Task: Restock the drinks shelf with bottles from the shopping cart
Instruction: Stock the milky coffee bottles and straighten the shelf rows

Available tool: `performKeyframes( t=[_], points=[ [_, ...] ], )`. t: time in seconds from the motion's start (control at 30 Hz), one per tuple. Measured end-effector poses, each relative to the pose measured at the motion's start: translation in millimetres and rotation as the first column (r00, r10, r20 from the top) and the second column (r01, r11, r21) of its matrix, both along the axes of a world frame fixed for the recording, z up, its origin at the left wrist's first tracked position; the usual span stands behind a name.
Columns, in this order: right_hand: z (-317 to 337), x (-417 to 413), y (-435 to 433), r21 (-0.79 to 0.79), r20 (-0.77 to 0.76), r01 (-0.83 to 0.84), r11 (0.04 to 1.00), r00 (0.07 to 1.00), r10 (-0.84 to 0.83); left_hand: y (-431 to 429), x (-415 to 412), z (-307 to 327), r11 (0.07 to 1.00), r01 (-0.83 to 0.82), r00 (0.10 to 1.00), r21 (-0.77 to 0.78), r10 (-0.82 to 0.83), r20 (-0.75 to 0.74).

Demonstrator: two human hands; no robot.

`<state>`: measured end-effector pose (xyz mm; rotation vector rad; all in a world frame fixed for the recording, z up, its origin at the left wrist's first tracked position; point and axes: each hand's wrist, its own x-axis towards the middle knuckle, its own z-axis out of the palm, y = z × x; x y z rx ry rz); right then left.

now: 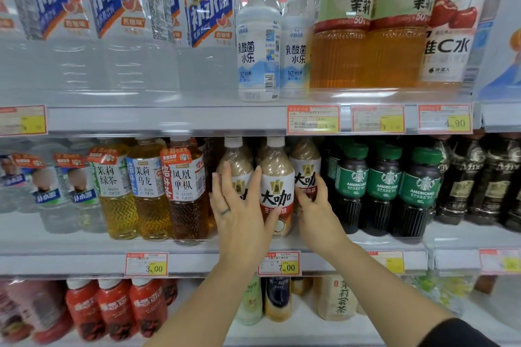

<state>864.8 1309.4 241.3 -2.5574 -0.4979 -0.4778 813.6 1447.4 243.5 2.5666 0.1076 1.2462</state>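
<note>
three coffee bottles (277, 177) held by left hand (239, 205), right hand (315, 205).

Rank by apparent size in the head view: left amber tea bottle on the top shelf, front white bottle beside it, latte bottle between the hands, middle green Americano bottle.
1. amber tea bottle, its top cut off by the frame
2. white bottle
3. latte bottle and Americano bottle: nearly alike, so unranked
</note>
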Motion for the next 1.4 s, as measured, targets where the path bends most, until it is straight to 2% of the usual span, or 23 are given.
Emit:
performKeyframes(
  t=[0.1,0.23,0.33,0.43,0.5,0.8,0.97,1.07,1.13,1.2,1.27,1.4],
  points=[
    [5,-2,-4,0.103,0.005,-0.062,0.993,0.998,0.062,-3,2,-1,1.000,0.005,1.000,-0.021,-0.005,0.004],
    [12,-19,-6,0.391,0.088,-0.150,0.908,0.988,0.125,1,4,1,0.996,0.062,0.998,-0.059,-0.061,0.006],
    [9,-24,1,0.471,0.013,-0.229,0.852,0.967,0.253,8,-2,-2,0.982,0.139,0.990,-0.126,-0.134,0.046],
    [1,-20,8,0.469,-0.018,-0.204,0.859,0.971,0.240,15,-11,-7,0.909,0.226,0.974,-0.349,-0.210,0.085],
    [0,-19,9,0.472,-0.011,-0.186,0.862,0.976,0.217,17,-12,-11,0.869,0.250,0.967,-0.427,-0.246,0.066],
    [-4,-20,16,0.441,0.050,-0.176,0.880,0.984,0.172,22,-9,-16,0.889,0.278,0.961,-0.363,-0.257,0.105],
    [-1,-27,12,0.437,0.026,-0.159,0.885,0.986,0.165,24,-16,-14,0.881,0.304,0.952,-0.361,-0.289,0.098],
    [-6,-55,7,0.467,0.186,-0.165,0.869,0.979,0.086,27,-37,-19,0.882,0.344,0.939,-0.323,-0.319,0.131],
    [-24,-80,10,0.405,0.281,-0.264,0.875,0.947,0.156,36,-60,-37,0.878,0.384,0.923,-0.286,-0.363,0.126],
    [-55,-105,22,0.318,0.231,-0.356,0.879,0.928,0.292,51,-89,-72,0.875,0.381,0.922,-0.300,-0.384,0.052],
    [-95,-123,39,0.227,0.116,-0.422,0.878,0.907,0.406,68,-117,-115,0.884,0.323,0.933,-0.337,-0.356,-0.041],
    [-187,-148,77,0.111,-0.224,-0.494,0.862,0.833,0.506,100,-176,-215,0.881,0.073,0.942,-0.468,-0.215,-0.259]
  ],
)
